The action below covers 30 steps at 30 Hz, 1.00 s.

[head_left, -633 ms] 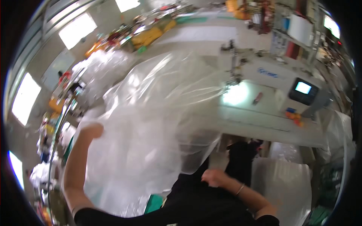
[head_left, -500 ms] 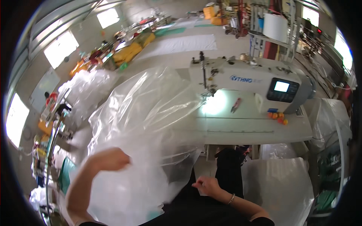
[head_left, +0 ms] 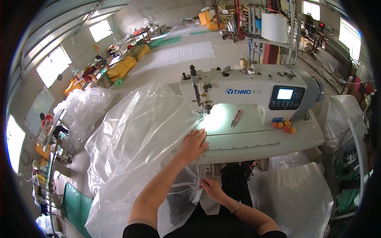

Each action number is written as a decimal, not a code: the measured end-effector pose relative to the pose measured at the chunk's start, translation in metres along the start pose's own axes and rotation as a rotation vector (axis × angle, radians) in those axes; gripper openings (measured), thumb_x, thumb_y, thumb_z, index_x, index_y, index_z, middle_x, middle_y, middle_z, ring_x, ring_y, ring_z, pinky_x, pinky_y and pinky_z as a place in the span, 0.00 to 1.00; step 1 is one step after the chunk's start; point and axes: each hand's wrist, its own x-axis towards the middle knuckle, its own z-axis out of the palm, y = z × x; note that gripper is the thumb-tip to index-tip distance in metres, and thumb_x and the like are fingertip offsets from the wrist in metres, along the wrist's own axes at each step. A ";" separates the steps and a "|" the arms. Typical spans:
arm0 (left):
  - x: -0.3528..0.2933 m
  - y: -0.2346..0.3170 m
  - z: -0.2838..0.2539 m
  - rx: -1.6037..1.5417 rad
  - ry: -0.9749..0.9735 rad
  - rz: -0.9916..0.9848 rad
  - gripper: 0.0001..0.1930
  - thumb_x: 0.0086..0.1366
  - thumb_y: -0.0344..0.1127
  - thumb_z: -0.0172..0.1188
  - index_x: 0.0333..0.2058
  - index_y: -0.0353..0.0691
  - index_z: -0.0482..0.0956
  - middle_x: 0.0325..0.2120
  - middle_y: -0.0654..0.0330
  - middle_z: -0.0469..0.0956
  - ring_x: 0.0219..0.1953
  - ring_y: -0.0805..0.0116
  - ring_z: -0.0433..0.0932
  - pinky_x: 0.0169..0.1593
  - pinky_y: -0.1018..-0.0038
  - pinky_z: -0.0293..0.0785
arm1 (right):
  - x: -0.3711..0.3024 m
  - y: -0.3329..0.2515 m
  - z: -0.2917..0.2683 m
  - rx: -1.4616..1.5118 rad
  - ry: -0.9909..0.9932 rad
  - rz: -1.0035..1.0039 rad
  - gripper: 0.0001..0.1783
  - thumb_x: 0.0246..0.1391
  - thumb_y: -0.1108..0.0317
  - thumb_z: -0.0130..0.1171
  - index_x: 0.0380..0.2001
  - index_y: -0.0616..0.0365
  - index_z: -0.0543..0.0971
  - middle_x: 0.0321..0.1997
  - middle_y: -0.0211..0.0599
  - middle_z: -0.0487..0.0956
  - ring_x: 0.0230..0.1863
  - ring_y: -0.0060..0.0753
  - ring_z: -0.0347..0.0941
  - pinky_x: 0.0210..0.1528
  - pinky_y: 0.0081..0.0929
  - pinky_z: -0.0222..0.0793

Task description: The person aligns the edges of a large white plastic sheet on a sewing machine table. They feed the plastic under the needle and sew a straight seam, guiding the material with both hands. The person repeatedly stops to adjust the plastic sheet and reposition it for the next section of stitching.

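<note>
A large sheet of clear plastic film (head_left: 133, 133) spreads over the left part of the sewing table and hangs down over my lap. Its right edge reaches the needle area of a white sewing machine (head_left: 248, 79), where a lamp lights the bed. My left hand (head_left: 193, 145) lies flat on the film at the table's front, just short of the needle, with fingers stretched out. Lower down, below the table edge, my right hand (head_left: 213, 188) pinches the film's hanging edge; a bracelet is on that wrist.
Pink-handled thread snips (head_left: 236, 118) and several small orange-red fruits (head_left: 286, 126) lie on the machine bed. A white thread cone (head_left: 274, 27) stands behind. More clear plastic (head_left: 291, 194) drapes at my right, and a bundle of film (head_left: 85, 103) sits far left.
My left hand has come from the lower left to the right and forward, down onto the film by the needle. The right hand has closed on the film's edge. The view has shifted slightly.
</note>
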 end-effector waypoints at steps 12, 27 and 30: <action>0.012 -0.024 -0.001 -0.098 0.015 0.007 0.22 0.63 0.40 0.56 0.54 0.39 0.69 0.60 0.53 0.67 0.65 0.50 0.60 0.67 0.60 0.56 | 0.043 -0.089 -0.045 -0.562 -0.099 -0.242 0.16 0.59 0.58 0.57 0.28 0.61 0.80 0.24 0.47 0.79 0.28 0.46 0.78 0.31 0.38 0.69; 0.014 -0.025 -0.006 -0.160 -0.013 0.011 0.24 0.64 0.41 0.55 0.56 0.37 0.69 0.60 0.51 0.67 0.66 0.48 0.58 0.67 0.59 0.55 | 0.226 -0.112 -0.113 -0.060 0.498 -0.389 0.17 0.61 0.60 0.55 0.24 0.63 0.78 0.16 0.34 0.76 0.18 0.21 0.72 0.24 0.23 0.68; 0.012 -0.025 -0.005 -0.163 -0.002 0.027 0.24 0.65 0.42 0.54 0.56 0.36 0.69 0.60 0.51 0.66 0.66 0.47 0.57 0.67 0.59 0.54 | 0.228 -0.108 -0.117 -0.140 0.518 -0.389 0.16 0.61 0.61 0.55 0.25 0.62 0.78 0.16 0.35 0.76 0.19 0.24 0.73 0.25 0.25 0.69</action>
